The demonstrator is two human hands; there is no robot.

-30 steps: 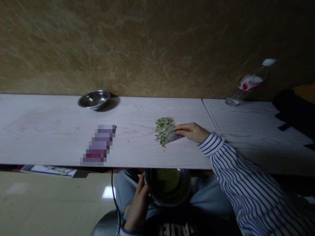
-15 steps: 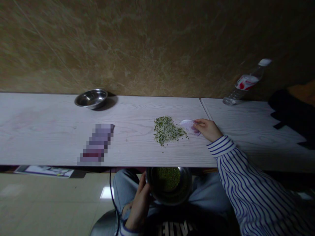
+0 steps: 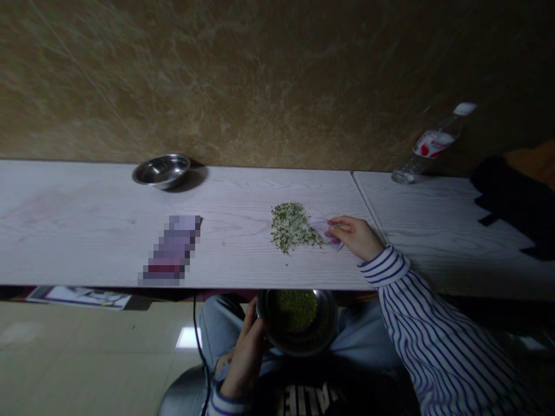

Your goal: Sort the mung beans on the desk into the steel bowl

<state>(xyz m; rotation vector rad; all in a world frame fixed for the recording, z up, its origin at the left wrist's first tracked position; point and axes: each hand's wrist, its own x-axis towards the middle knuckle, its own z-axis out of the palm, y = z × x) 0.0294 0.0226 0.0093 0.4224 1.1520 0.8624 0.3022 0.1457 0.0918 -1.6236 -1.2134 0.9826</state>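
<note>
My left hand (image 3: pixel 248 352) grips the left rim of a steel bowl (image 3: pixel 303 345) at my lap, just below the table's front edge. Small green beans (image 3: pixel 295 311), which look like mung beans, lie in that bowl. Above the table, my right hand (image 3: pixel 355 236) pinches a thin, clear plastic disc (image 3: pixel 319 226), perhaps a lid. The disc's left edge meets the right side of a spread pile of green beans and white grains (image 3: pixel 293 226), the grains looking like rice. Part of the disc is covered by my fingers.
A second steel bowl (image 3: pixel 161 172) stands by the wall at the back left. Nearer lies a flat, pixelated object (image 3: pixel 173 249). A plastic bottle (image 3: pixel 427 147) stands at the back right, near dark cloth (image 3: pixel 511 193). The whitish table (image 3: pixel 234 260) ends in front of my knees.
My right hand has moved left and slightly toward me with the plastic disc, now at the pile's right side. My left hand still holds the bowl.
</note>
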